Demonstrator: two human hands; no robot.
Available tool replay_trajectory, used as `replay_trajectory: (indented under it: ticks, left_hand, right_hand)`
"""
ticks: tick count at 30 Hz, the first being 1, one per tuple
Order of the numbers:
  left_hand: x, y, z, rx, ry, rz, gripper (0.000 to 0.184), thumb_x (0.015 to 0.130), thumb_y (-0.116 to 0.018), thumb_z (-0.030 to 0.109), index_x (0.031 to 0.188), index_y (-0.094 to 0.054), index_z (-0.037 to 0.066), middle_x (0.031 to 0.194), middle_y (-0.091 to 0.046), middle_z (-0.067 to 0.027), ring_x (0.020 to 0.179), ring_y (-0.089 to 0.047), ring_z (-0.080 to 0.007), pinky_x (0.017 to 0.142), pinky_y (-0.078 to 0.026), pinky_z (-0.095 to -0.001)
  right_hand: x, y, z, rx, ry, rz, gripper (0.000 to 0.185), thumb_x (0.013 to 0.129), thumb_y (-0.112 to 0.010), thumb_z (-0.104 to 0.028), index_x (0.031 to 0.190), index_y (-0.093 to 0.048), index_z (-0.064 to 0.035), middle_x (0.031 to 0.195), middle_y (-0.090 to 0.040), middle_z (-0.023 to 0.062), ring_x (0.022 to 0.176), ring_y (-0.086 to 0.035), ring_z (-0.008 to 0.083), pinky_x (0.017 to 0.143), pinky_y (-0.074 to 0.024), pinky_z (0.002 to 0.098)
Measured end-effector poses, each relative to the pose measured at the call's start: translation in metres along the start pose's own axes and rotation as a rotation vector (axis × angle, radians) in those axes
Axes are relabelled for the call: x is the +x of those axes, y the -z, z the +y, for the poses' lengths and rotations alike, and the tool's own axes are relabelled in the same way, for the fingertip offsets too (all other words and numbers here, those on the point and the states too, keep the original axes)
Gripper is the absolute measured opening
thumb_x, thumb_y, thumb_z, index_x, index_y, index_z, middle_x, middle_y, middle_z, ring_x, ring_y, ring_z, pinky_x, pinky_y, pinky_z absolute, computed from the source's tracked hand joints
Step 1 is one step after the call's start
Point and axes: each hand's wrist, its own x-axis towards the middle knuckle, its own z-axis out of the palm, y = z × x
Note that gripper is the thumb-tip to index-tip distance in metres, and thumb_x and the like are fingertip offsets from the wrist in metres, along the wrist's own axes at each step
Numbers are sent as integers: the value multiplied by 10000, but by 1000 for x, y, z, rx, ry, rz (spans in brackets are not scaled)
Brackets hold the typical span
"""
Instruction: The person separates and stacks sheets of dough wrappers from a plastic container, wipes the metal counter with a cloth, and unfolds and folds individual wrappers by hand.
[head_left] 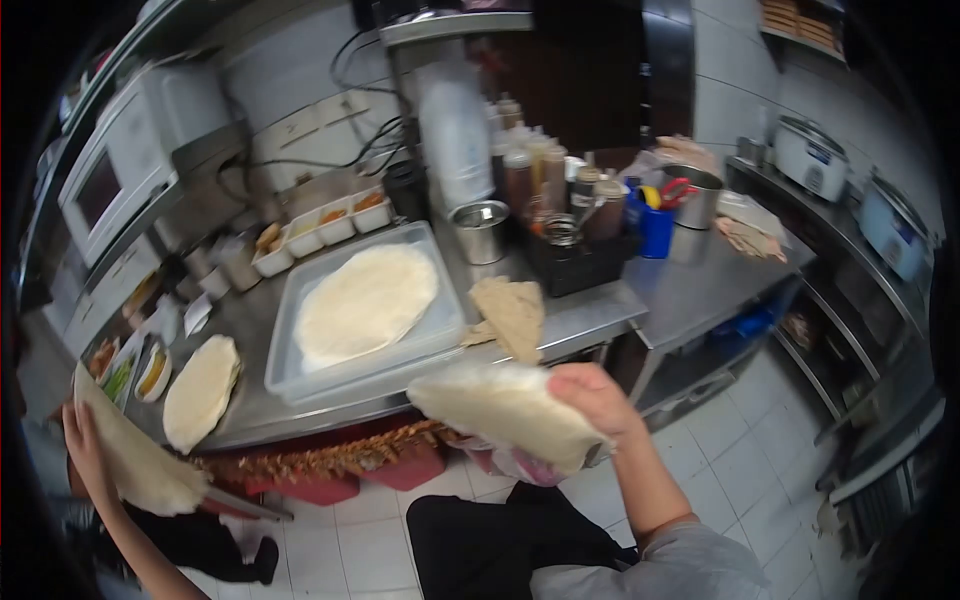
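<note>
My right hand [592, 398] grips the edge of a pale flatbread [495, 410], which hangs slanted in front of the counter and is blurred. Far to the left, my left hand [85, 450] holds another large flatbread [135, 455] by its outer side, with some fingers hidden. A wide round flatbread [370, 305] lies in a clear plastic tray [285, 370] on the steel counter. Between that tray and my left hand, an oval, seemingly folded flatbread [203, 392] rests near the counter's front edge.
A beige cloth [515, 312] and a metal pot [480, 240] are right of the tray. Sauce bottles [555, 175] stand in a black caddy [590, 265]. Ingredient containers [325, 228] line the back. Another person's dark-trousered leg [200, 550] is at lower left.
</note>
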Motion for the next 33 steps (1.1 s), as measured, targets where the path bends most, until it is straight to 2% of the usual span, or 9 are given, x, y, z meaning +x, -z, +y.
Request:
replay_trajectory:
  ticks: [3,4,6,10,12,18,26,28,33]
  left_hand:
    - [51,-90,49,537,56,-154,360,956,-481,243,1148,-545,-54,1057,-607,-244,988,-594,-336,875,-445,-410]
    - [62,-130,-12,451,-237,-86,301,941,-487,219,1064,-570,-43,1005,-611,-272,959,-596,-367,830,-450,-446]
    - [37,-186,29,562,35,-443,253,912,-528,175,1045,-553,-39,981,-615,-265,943,-587,-397,822,-450,-441]
    - [-62,-251,49,165,-229,-481,206,917,-535,119,1066,-518,-23,1104,-571,-237,1010,-575,-313,845,-463,-366]
    - [-109,-252,90,-288,34,-446,179,923,-513,65,1077,-513,-27,1192,-543,-186,1077,-550,-237,888,-446,-325]
    - [-243,-175,151,-385,117,-321,230,949,-473,113,1133,-508,-19,1347,-422,-168,1222,-442,-258,998,-365,-349]
    - [-408,-192,147,-427,251,-852,888,808,-662,273,1459,-144,-37,1525,-123,-241,1429,-66,-364,1147,-89,-414]
    - [-449,-218,140,-507,402,-792,867,794,-729,231,1434,-217,-52,1463,-285,-258,1384,-256,-344,1117,-223,-384]
    - [-482,-240,133,-830,854,-661,423,860,-677,126,1209,-538,-70,1184,-597,-176,1135,-558,-212,956,-441,-298]
  right_hand:
    - [-2,-13,11,131,-45,-59,223,954,-555,-232,928,-646,-30,793,-625,-26,694,-558,34,618,-460,206]
    - [-3,-21,13,167,-61,-74,222,958,-548,-233,945,-643,-33,798,-630,-24,691,-565,36,614,-465,208]
    - [-3,-41,21,157,-132,-84,216,959,-546,-233,965,-637,-37,799,-632,-21,683,-573,40,611,-472,210]
    - [3,-81,57,37,-63,-125,199,969,-526,-221,940,-612,-44,770,-541,-66,704,-465,17,606,-398,196]
    - [8,-101,83,92,-89,-280,194,969,-523,-218,909,-580,-43,747,-503,-65,689,-457,26,599,-393,204]
    - [10,-168,143,433,-428,-545,171,980,-505,-228,1037,-565,-78,869,-571,-55,759,-521,31,659,-436,207]
    - [18,-134,231,604,-693,-303,267,931,-530,-265,1106,-581,-70,1021,-642,66,950,-620,200,856,-495,362]
    - [3,-101,255,438,-989,-217,347,950,-441,-364,1102,-567,-79,1039,-627,86,912,-614,224,821,-503,418]
    - [-14,-70,265,380,-956,-202,263,918,-530,-143,1171,-524,-73,1088,-568,62,998,-573,203,832,-504,434]
